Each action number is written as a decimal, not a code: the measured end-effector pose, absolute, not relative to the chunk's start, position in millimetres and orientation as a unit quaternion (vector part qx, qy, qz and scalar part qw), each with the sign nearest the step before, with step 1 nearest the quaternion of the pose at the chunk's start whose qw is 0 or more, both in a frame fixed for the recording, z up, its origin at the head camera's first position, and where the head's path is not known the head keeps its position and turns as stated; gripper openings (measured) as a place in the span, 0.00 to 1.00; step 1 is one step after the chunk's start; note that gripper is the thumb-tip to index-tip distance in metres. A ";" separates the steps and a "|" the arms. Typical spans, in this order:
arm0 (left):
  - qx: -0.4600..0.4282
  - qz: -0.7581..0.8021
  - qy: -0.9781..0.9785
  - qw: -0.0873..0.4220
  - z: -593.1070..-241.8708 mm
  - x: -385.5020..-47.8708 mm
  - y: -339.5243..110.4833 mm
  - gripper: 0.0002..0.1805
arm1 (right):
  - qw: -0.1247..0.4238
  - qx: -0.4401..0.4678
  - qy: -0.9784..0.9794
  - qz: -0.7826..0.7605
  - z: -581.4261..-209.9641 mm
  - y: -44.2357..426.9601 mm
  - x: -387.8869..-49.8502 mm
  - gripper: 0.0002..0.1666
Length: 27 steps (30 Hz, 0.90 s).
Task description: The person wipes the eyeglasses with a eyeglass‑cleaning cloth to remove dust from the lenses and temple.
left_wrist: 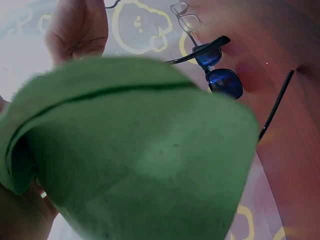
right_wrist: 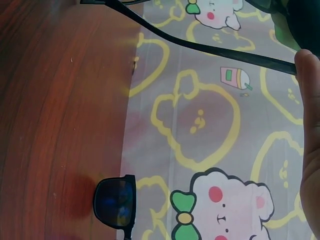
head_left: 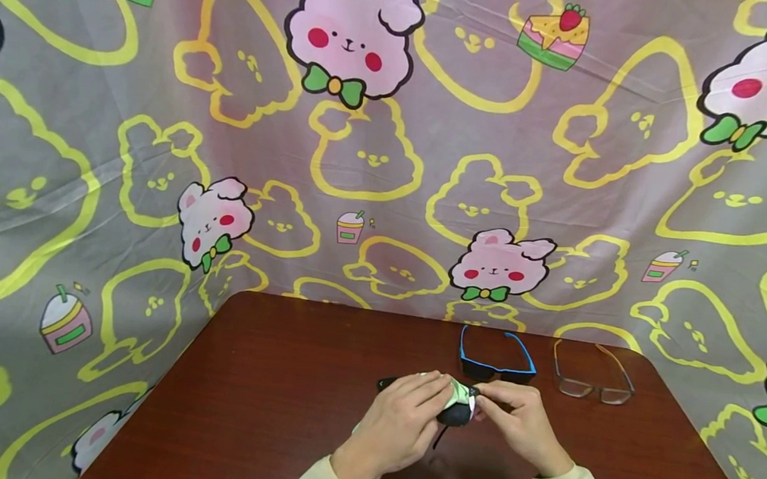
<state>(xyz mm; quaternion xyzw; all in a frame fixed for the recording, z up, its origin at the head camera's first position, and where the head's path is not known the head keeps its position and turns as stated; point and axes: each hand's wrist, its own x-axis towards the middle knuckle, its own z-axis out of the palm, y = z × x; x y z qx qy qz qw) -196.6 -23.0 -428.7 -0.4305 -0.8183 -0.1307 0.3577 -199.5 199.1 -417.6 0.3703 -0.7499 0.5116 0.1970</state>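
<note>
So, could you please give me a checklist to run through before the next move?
1. Right hand pinching the dark glasses at one side: ok.
2. Green cloth held in the left hand, against the dark glasses: ok.
3. Lenses free of smudges: cannot tell, partly covered.
4. Temples folded in: not ok, at least one extends outward.
5. Blue-framed sunglasses resting on the table: ok.
6. Clear glasses lying apart from both hands: ok.

The head camera looks forward and down at the hands (head_left: 401,424); closer wrist views share the table (head_left: 261,381).
</note>
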 end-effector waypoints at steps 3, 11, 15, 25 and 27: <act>-0.431 -0.128 -0.818 0.358 -428.6 -196.8 -22.3 0.21 | 0.194 0.370 -0.749 0.514 -419.6 200.1 -200.3 0.14; -0.437 -0.119 -0.818 0.354 -426.9 -197.8 -20.5 0.20 | 0.190 0.375 -0.748 0.513 -420.2 200.5 -200.6 0.15; -0.443 -0.109 -0.817 0.353 -425.2 -198.1 -19.5 0.21 | 0.187 0.374 -0.749 0.514 -419.4 200.8 -200.5 0.15; -0.449 -0.102 -0.812 0.358 -423.0 -197.4 -16.4 0.21 | 0.191 0.373 -0.748 0.514 -428.4 204.4 -205.8 0.16; -0.451 -0.100 -0.811 0.359 -422.8 -197.4 -16.3 0.21 | 0.191 0.371 -0.748 0.516 -435.1 207.5 -209.9 0.16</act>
